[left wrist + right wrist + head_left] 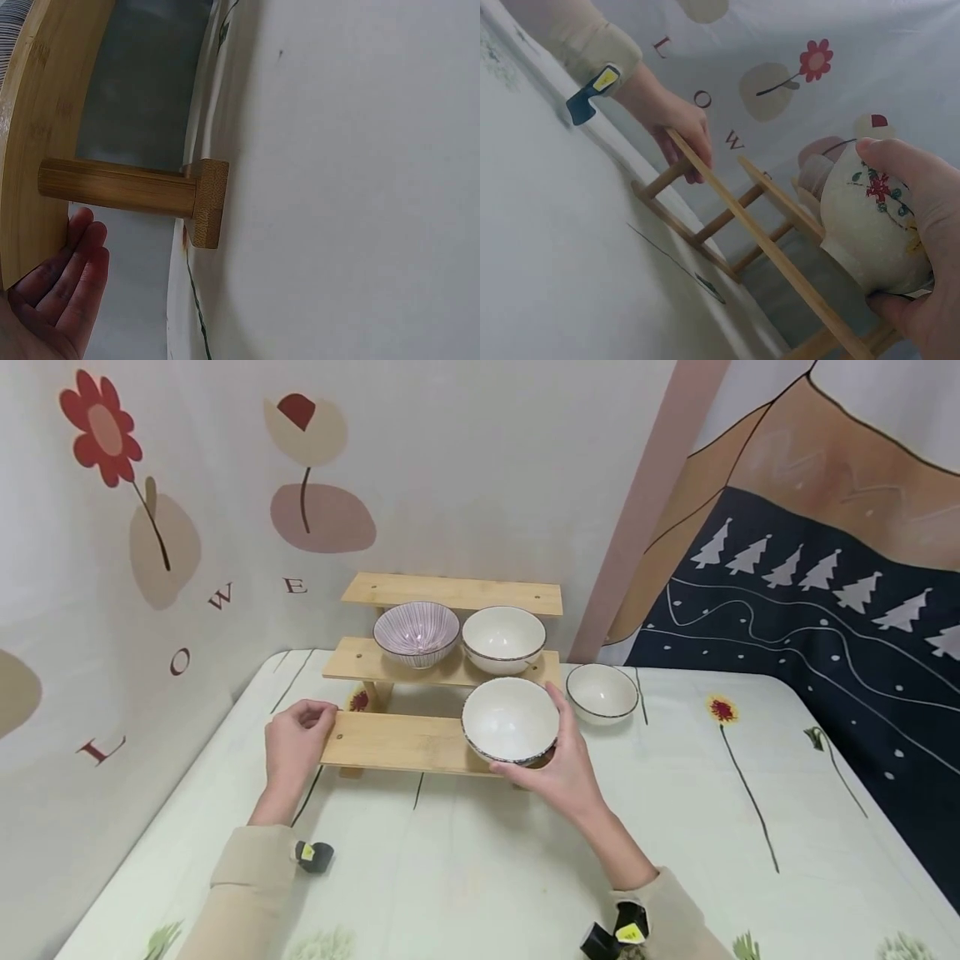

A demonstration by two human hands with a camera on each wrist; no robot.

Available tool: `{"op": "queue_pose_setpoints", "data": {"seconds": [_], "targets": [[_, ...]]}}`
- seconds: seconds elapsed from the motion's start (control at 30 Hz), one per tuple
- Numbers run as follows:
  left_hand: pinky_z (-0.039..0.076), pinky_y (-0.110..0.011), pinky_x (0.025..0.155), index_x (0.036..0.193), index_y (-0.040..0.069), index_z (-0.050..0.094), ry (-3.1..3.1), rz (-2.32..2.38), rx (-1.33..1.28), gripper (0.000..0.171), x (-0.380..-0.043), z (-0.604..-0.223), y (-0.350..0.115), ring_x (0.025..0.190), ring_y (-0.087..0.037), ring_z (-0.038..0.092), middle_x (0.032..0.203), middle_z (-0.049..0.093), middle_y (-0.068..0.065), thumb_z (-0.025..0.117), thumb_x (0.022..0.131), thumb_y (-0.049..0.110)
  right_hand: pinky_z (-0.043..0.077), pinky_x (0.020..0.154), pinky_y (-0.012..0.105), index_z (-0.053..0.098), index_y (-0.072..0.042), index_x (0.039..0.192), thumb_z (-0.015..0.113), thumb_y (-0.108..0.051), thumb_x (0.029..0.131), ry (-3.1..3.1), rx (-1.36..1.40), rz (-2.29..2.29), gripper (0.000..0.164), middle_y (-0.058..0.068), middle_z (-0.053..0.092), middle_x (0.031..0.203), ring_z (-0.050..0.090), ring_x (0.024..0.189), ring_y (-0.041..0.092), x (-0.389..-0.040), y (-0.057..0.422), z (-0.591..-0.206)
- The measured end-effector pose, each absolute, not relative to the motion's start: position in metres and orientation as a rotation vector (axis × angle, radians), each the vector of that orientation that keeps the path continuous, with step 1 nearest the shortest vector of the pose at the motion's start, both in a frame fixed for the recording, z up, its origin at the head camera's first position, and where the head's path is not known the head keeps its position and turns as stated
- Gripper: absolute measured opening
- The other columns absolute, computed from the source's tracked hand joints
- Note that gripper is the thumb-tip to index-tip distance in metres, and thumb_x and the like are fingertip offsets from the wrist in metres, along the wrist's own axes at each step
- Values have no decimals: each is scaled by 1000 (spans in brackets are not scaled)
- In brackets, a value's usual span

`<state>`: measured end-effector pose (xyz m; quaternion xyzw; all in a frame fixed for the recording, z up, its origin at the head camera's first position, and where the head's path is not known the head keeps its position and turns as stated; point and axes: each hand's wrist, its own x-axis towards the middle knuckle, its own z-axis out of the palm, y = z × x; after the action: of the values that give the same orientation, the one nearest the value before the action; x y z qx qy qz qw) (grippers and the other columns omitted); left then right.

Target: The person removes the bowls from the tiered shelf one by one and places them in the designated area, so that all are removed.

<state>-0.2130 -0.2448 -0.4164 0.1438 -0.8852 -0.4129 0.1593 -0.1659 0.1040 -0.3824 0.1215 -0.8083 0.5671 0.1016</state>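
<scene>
Steadily, the right hand [558, 777] grasps a white dark-rimmed bowl [510, 722] by its right side, the thumb and fingers spread around its wall. This bowl is at the right end of the lowest board [397, 742] of a three-tier wooden rack, its opening facing up; whether its foot touches the wood cannot be told for certain. The right wrist view shows a red flower and green leaves [877, 187] painted on its outside.

Meanwhile, the left hand [292, 743] grips the left end of that same board, its fingers reaching underneath, near a round wooden leg [116, 186].

On the middle board [348, 660], a purple-striped bowl [416, 633] stands to the left of another white bowl [504, 639], close beside it. The top board [450, 592] rises behind them. A smaller white bowl [602, 693] sits upright on the pale flowered cloth [465, 877], just right of the rack. Behind the rack hangs a light curtain [465, 468] printed with flowers and letters, and to the right a dark panel [825, 610] carries white trees. Both sleeves bear small black devices at the wrist.
</scene>
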Motion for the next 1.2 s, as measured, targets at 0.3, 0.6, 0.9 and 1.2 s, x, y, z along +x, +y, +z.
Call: {"op": "queue_pose_setpoints", "data": {"seconds": [0.3, 0.6, 0.9, 1.2], "targets": [[42, -9, 72, 110, 6, 72, -2527, -1177, 406, 26, -212, -418, -246, 100, -29, 71, 110, 75, -17, 58, 100, 25, 43, 106, 59, 19, -19, 157, 91, -14, 69, -2404, 248, 1736, 115, 11, 31, 159, 41, 140, 35, -167, 124, -385], [49, -25, 83, 110, 6, 71, -2530, -1162, 418, 26, -214, -417, -245, 101, -29, 71, 111, 75, -16, 58, 100, 26, 45, 103, 59, 18, -18, 158, 90, -13, 70, -2414, 171, 1668, 114, 12, 30, 160, 40, 140, 32, -171, 143, -383], [42, -7, 71, 110, 6, 71, -2517, -1165, 405, 25, -215, -419, -245, 99, -28, 72, 110, 75, -16, 58, 100, 25, 46, 100, 58, 17, -21, 158, 89, -11, 70, -2397, 116, 1609, 114, 14, 32, 158, 40, 136, 30, -173, 163, -379], [51, -23, 84, 109, 5, 71, -2514, -1178, 399, 24, -214, -418, -245, 101, -30, 72, 110, 75, -17, 57, 99, 22, 41, 87, 3, 16, -20, 159, 88, -10, 72, -2377, 61, 1578, 113, 10, 32, 160, 42, 136, 27, -174, 178, -377]]}}
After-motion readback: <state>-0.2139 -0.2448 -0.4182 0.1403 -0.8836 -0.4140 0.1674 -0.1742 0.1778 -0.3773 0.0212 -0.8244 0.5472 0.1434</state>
